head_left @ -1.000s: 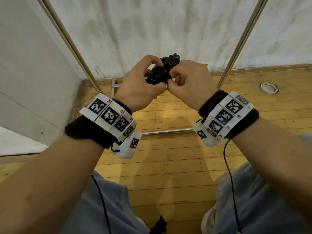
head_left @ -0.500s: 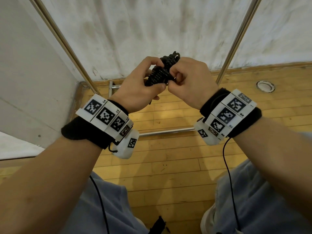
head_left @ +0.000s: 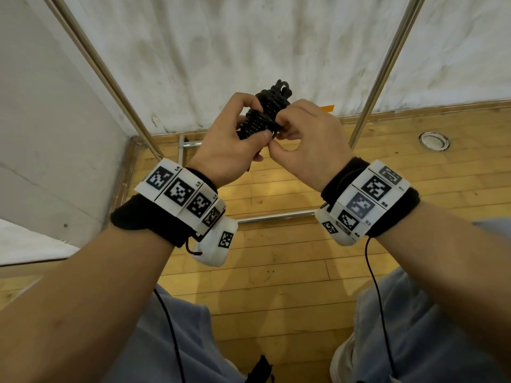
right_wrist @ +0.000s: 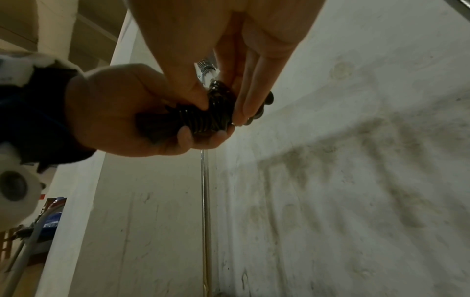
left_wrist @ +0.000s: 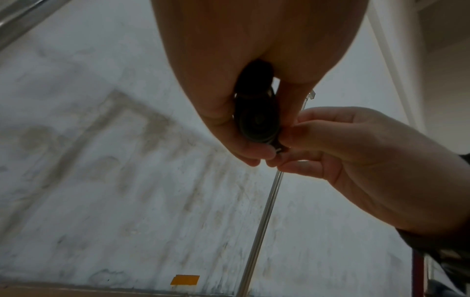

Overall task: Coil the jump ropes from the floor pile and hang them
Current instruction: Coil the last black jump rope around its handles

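A black jump rope (head_left: 262, 114), wound into a tight bundle, is held up in front of the white wall. My left hand (head_left: 235, 134) grips the bundle's lower part, thumb across its front. My right hand (head_left: 298, 134) pinches the rope's end at the bundle's right side. In the left wrist view the coiled rope (left_wrist: 257, 120) sits between my left fingers, and the right hand (left_wrist: 318, 140) pinches a small end piece. From the right wrist, the wound rope (right_wrist: 203, 116) shows ribbed turns in the left hand (right_wrist: 127, 112), with the right fingers (right_wrist: 244, 90) on its top.
Two slanted metal poles (head_left: 387, 64) (head_left: 105, 76) of a rack stand against the wall, with floor bars (head_left: 276, 215) on the wooden floor. A round floor fitting (head_left: 433, 141) lies at the right. An orange tag (head_left: 327, 108) is on the wall base. My knees are at the bottom.
Both hands stayed on the bundle at nearly the same height. The right fingers shifted slightly along the rope end at the bundle's side.
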### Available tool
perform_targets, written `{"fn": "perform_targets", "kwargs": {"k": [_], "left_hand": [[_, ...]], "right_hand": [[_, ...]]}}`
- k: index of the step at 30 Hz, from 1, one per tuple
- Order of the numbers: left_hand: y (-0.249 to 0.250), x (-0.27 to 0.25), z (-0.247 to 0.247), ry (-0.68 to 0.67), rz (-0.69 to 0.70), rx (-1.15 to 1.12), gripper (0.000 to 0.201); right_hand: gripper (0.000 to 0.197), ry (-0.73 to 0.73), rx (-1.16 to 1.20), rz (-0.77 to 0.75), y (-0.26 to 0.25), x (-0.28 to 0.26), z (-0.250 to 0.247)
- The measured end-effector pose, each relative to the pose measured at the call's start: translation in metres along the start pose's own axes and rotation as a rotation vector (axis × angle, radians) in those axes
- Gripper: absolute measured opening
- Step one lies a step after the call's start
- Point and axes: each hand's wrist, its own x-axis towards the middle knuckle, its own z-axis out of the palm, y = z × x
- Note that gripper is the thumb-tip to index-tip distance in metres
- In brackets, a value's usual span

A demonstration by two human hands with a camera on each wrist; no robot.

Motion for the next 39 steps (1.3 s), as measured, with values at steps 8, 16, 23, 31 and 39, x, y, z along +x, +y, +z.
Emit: {"fn": "perform_targets", "kwargs": {"k": [8, 16, 23, 31, 39], "left_hand": [[0.002, -0.003, 0.012, 0.069, 0.014, -0.061, 0.014], [0.008, 0.010, 0.015, 0.105, -0.274, -0.273, 0.042], [0.007, 0.008, 0.022, 0.184, -0.112, -0.077, 0.030], [-0.001, 0.007, 0.025, 0.300, -0.004, 0.081, 0.027], [-0.001, 0.007, 0.027, 0.312, 0.035, 0.061, 0.027]], "right_hand": [[0.010, 0.081, -0.074, 0.031, 0.002, 0.007, -0.004], [0.005, 0.090, -0.039, -0.101, -0.007, 0.000, 0.001], [0.007, 0.012, 0.037, 0.028, -0.003, 0.008, -0.003], [0.017, -0.155, 0.849, 0.731, 0.000, 0.012, -0.001], [0.020, -0.074, 0.805, 0.797, -0.005, 0.012, 0.001]]}}
